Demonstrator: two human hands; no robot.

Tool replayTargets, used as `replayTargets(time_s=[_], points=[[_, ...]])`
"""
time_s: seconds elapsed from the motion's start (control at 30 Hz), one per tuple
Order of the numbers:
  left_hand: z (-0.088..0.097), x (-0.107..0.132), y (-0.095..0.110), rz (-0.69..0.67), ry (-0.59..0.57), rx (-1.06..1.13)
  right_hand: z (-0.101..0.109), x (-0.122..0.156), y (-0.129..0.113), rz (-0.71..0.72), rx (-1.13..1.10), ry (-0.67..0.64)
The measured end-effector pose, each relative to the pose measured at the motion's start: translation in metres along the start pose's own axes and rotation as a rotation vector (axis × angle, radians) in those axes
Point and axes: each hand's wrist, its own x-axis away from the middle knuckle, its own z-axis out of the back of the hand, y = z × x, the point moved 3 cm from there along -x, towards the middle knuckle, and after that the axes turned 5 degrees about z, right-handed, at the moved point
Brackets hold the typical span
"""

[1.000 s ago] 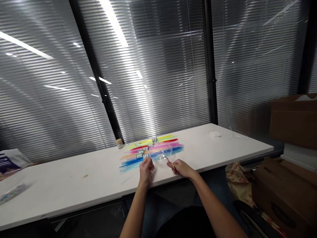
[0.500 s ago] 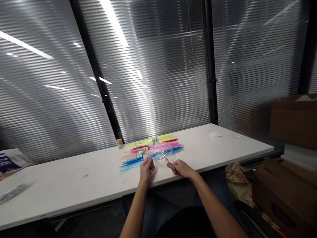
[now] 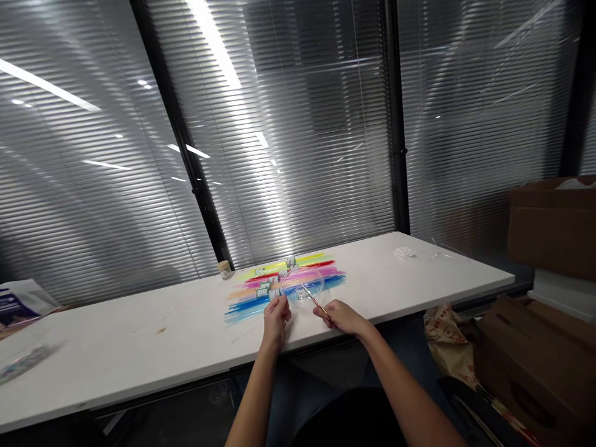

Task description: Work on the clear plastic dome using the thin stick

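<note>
Left hand [image 3: 275,320]: fingers pinched on a thin, nearly invisible strand; what it is cannot be told.
Right hand [image 3: 342,315]: fingers pressed around a slim stick [image 3: 313,297], its tip angled up and away into the clear dish [image 3: 302,284].
Dish: on the white table [image 3: 139,335], just beyond both sets of fingers, lying over the coloured strips [image 3: 284,282].
Beyond the fingers: small jar [image 3: 225,269] near the window.
Risk: the light dish may skid or tip if the stick pushes its rim; the strand may slip from the pinch.
</note>
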Motion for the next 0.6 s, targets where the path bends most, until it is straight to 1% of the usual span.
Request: replayTargets(time_s=[0.13,0.27,0.33,0.6], points=[[0.0,0.0002,0.0011,-0.024,0.026,0.007,0.0001,-0.0004,0.001,-0.016,0.001,0.025],[0.0024,0.0011,0.0033,-0.049,0.119,0.051,0.0008,-0.0015,0.0019,-0.026,-0.009,0.048],[0.0031,0.0017,0.0043,-0.059,0.144,0.053,0.001,-0.0019,0.0021,-0.032,0.0,0.051],[0.0038,0.0012,0.0037,-0.045,0.162,0.028,0.0007,-0.002,0.0018,-0.035,0.013,0.058]])
